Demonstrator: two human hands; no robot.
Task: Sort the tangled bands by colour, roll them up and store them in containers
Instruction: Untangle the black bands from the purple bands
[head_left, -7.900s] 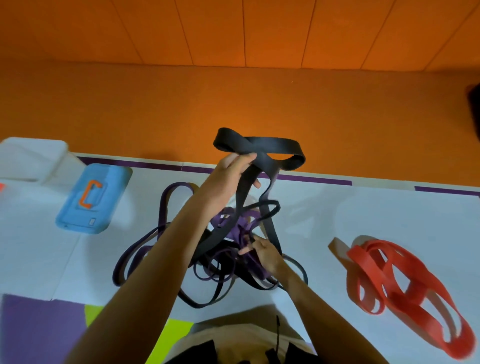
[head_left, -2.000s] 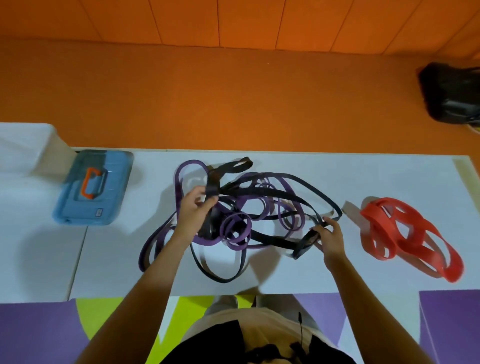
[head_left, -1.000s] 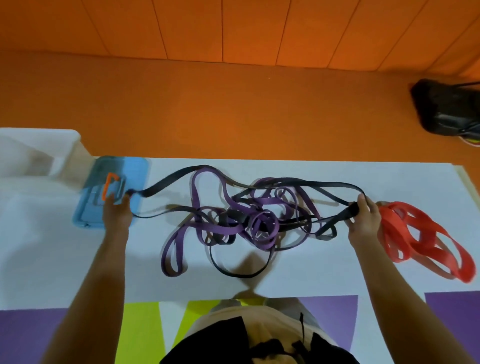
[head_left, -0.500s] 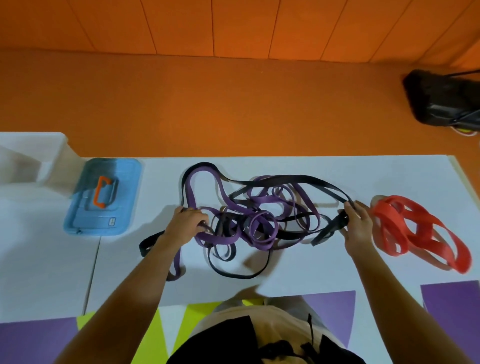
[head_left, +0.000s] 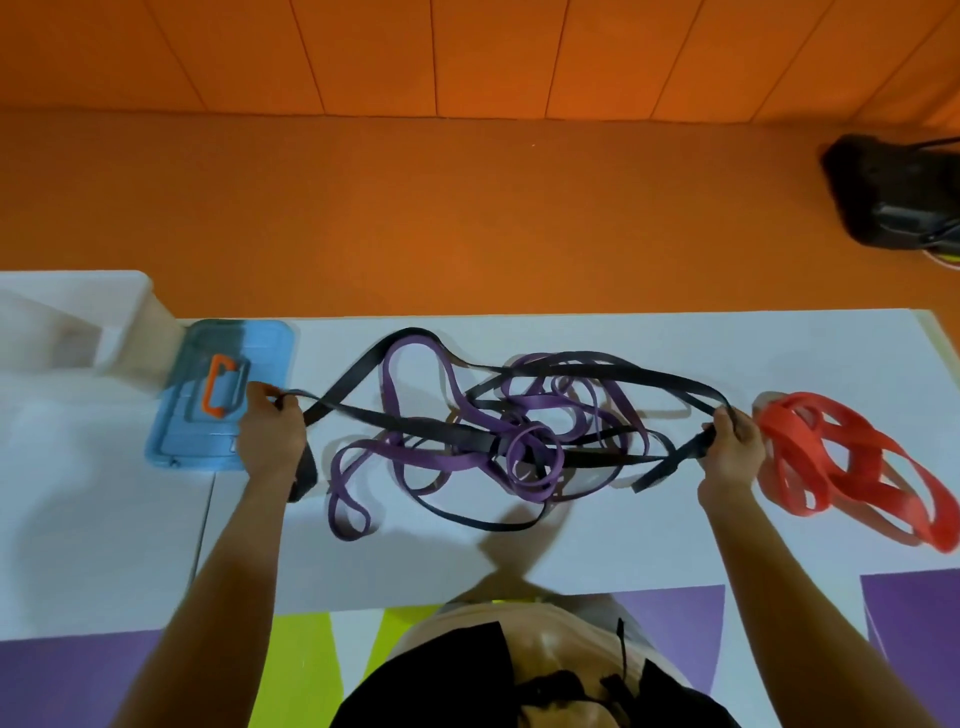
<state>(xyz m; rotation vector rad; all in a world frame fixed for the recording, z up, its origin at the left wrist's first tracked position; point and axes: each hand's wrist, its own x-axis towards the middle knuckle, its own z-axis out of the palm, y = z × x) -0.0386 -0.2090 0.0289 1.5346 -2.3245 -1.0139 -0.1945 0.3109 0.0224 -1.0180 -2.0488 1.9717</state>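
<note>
A tangle of black bands (head_left: 415, 423) and purple bands (head_left: 530, 452) lies spread across the middle of the white mat (head_left: 597, 551). My left hand (head_left: 270, 441) grips one end of a black band at the left, just beside the blue case. My right hand (head_left: 732, 452) grips the other end of a black band at the right, close to the red pile. The black band is stretched between both hands through the purple loops. A separate heap of red bands (head_left: 852, 462) lies at the far right of the mat.
A blue lidded case (head_left: 208, 364) with an orange handle sits at the left, with a white translucent container (head_left: 78, 322) behind it. A black bag (head_left: 898, 192) lies on the orange floor at the upper right. Purple and lime mat panels lie near my body.
My left hand has swung back out to the left with the black band's end, up to the blue case. The black band is drawn longer between both hands, spreading the tangle.
</note>
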